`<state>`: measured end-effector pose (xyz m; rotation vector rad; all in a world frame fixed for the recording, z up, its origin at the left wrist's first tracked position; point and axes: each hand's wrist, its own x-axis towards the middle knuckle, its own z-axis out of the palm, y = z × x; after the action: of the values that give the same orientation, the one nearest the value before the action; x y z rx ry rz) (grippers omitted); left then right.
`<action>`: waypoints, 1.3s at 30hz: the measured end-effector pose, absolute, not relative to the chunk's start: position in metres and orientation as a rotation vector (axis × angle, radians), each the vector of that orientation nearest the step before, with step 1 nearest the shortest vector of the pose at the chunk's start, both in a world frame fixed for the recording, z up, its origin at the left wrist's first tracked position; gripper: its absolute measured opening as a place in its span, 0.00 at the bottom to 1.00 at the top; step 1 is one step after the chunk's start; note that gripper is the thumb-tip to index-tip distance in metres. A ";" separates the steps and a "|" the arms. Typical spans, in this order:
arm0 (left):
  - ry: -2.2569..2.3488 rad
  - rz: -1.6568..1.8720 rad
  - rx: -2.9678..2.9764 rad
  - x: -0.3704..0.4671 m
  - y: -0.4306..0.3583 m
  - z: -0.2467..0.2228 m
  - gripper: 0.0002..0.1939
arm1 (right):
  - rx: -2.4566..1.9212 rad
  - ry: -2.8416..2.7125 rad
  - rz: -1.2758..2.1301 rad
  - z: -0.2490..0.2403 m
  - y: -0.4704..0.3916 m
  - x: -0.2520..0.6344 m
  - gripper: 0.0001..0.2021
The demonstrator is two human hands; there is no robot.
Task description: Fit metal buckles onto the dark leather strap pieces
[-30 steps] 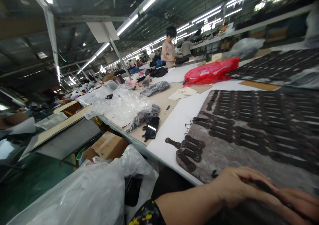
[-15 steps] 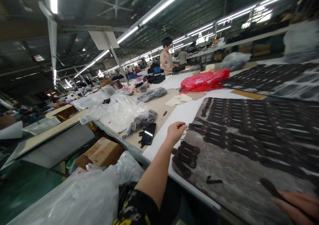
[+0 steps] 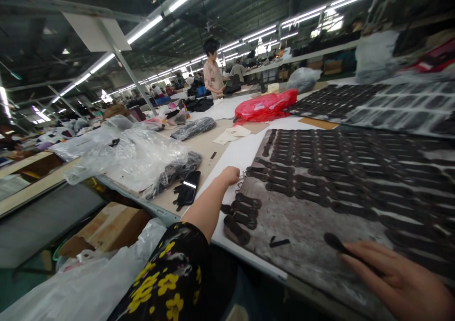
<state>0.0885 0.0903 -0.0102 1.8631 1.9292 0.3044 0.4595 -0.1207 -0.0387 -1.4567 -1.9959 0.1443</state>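
My left hand [image 3: 231, 174] reaches over the white table edge strip with fingers curled closed, right beside several small metal wire rings [image 3: 241, 182]. Whether one is between the fingertips is hidden. My right hand [image 3: 396, 276], at lower right, grips a dark strap tab [image 3: 334, 242] with a rounded end, held above the grey board [image 3: 298, 236]. Rows of similar dark tabs [image 3: 313, 188] with rounded ends cover the board's far part. A small stack of tabs [image 3: 243, 212] lies at its near left corner, and a thin dark strip [image 3: 279, 242] rests close by.
A black phone [image 3: 189, 188] lies left of my forearm, with clear plastic bags [image 3: 145, 155] behind it. A red plastic bag [image 3: 265, 107] sits farther back. A cardboard box [image 3: 106, 228] stands below the table edge. Another person [image 3: 213, 72] stands across the table.
The view has turned to the right. My left hand has closed its fingers beside the metal rings. My right hand, still holding the dark strap tab, now shows more fully.
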 end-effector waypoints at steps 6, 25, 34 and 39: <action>1.867 0.826 1.666 0.096 0.047 0.020 0.07 | -1.419 -2.091 0.149 -0.026 -0.123 0.458 0.14; 0.860 0.956 0.752 0.238 -0.081 0.012 0.14 | -1.414 -1.973 0.381 0.016 -0.134 0.446 0.09; 0.812 1.121 0.784 0.251 -0.085 0.003 0.07 | -1.422 -2.020 0.311 0.013 -0.131 0.441 0.09; 0.748 1.546 1.122 0.248 -0.090 0.001 0.06 | -1.333 -2.034 0.332 0.015 -0.135 0.434 0.09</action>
<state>0.2481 -0.0899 0.0013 1.1221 0.7479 1.5458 0.4339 -0.1350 0.0149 -1.3335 -2.0340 0.3316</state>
